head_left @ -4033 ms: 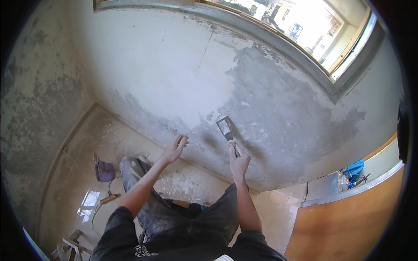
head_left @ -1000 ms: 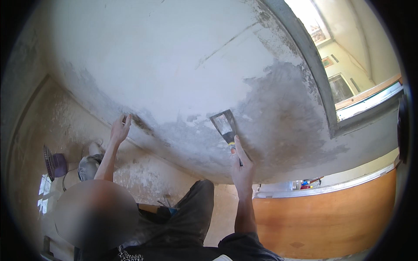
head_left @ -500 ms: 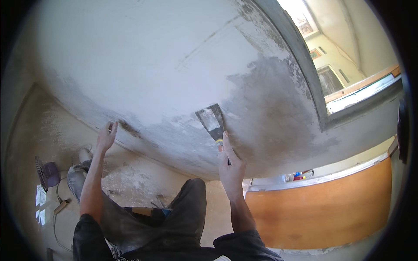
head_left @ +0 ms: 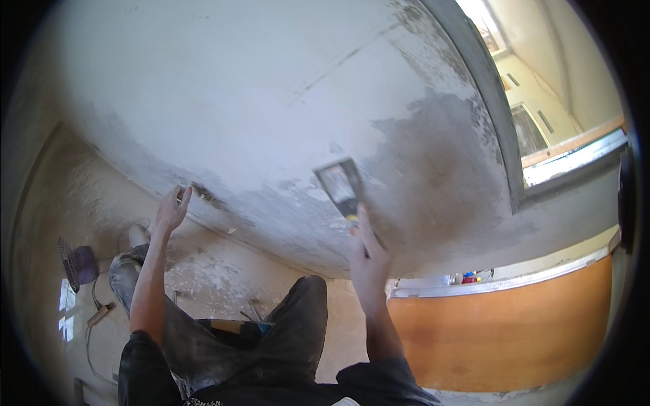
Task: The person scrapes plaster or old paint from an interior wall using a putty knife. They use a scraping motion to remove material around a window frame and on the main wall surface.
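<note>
Clearly, the right hand (head_left: 370,269) grasped a scraper (head_left: 343,191); for the left hand (head_left: 171,211), I could not tell the grip.

Scraper raised at a patchy white-and-grey wall
The scraper (head_left: 344,191), slightly blurred, is held by its dark handle just off centre toward 1 o'clock; its flared blade points to 11, whitish residue across the face, a yellow band at the neck, handle running toward 5. Whether its edge touches the wall (head_left: 223,101) cannot be told. From the blade, that surface is pale toward 10 o'clock, with a broad grey patch toward 2 to 3.
</note>
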`<state>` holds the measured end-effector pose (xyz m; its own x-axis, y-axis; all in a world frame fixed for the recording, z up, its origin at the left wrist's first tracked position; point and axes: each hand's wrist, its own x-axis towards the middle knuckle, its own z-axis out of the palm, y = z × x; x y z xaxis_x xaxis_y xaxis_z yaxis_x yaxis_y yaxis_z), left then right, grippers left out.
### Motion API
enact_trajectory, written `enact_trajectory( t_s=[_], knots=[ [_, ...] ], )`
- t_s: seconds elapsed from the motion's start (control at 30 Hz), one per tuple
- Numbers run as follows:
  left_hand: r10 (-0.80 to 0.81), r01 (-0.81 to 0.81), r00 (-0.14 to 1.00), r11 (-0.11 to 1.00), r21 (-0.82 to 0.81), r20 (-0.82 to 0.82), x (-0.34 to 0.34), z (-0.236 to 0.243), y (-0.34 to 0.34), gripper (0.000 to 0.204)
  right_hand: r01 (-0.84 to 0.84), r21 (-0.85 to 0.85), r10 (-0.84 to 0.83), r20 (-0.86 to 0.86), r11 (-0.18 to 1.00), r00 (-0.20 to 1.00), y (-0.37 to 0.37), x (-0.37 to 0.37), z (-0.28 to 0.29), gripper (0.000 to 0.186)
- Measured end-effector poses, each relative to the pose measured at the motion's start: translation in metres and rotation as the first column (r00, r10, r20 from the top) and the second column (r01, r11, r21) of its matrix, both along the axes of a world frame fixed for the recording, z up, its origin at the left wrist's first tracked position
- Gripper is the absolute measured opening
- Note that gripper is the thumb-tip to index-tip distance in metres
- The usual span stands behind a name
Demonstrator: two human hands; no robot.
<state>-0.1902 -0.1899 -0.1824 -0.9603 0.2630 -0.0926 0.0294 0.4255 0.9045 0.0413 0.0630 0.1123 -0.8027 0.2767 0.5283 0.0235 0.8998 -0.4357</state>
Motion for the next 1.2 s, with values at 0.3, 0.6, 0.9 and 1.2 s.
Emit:
enact_trajectory(
  t_s=[0.3, 0.6, 0.9, 1.2],
  knots=[
    [0.006, -0.006, 1.000, 1.000, 0.019, -0.009, 0.004, 0.001, 0.014, 0.046, 0.224, 0.135, -0.241, 0.122, 0.965, 0.963, -0.008, 0.003, 0.016, 0.048],
    [0.010, -0.010, 1.000, 0.998, -0.061, -0.004, 0.007, -0.004, 0.009, 0.046, 0.120, 0.176, -0.147, 0.147, 0.977, 0.978, 0.000, 0.012, 0.026, 0.051],
    [-0.024, 0.024, 1.000, 0.998, -0.050, 0.011, 0.000, 0.001, -0.003, 0.046, 0.065, 0.175, -0.087, 0.123, 0.982, 0.989, -0.002, 0.009, 0.020, 0.052],
    [-0.042, 0.040, 0.997, 0.999, 0.031, 0.060, 0.003, 0.020, 0.007, 0.049, -0.030, 0.157, 0.018, 0.076, 0.987, 0.997, -0.029, -0.048, 0.010, 0.050]
  ],
)
